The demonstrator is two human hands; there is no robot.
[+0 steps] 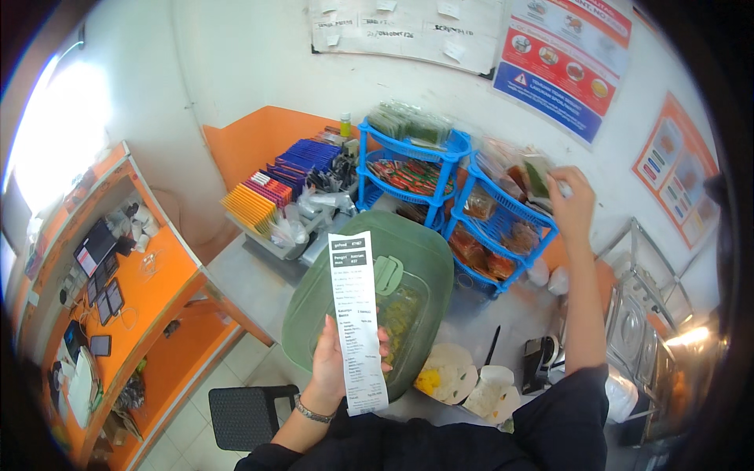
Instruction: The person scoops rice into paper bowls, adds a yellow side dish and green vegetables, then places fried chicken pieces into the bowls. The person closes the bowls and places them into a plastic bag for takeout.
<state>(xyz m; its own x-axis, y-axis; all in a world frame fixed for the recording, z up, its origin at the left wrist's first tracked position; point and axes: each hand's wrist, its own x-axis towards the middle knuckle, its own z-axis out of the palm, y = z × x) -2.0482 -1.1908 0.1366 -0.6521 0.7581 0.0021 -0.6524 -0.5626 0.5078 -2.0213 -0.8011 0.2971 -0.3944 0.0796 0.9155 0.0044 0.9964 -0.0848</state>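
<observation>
My left hand (324,365) is closed around a long white printed receipt (357,314), held upright. Behind the receipt is a large green lidded container (416,259), with yellow-green contents showing through a see-through part of its lid. My right hand (573,196) reaches to the top of the right-hand blue plastic rack (503,228). Its fingers pinch the edge of a clear packet with green contents (539,179). Other clear packets lie beside that one, and reddish-brown packets fill the tiers below.
A second blue rack (404,149) holds stacked packets. Left of it, a bin of colourful sachets (267,188) stands on the metal counter. Two open paper food boxes (446,375) sit near my body. An orange desk (141,279) with phones, a black stool (242,416) and metal pans (628,330) surround me.
</observation>
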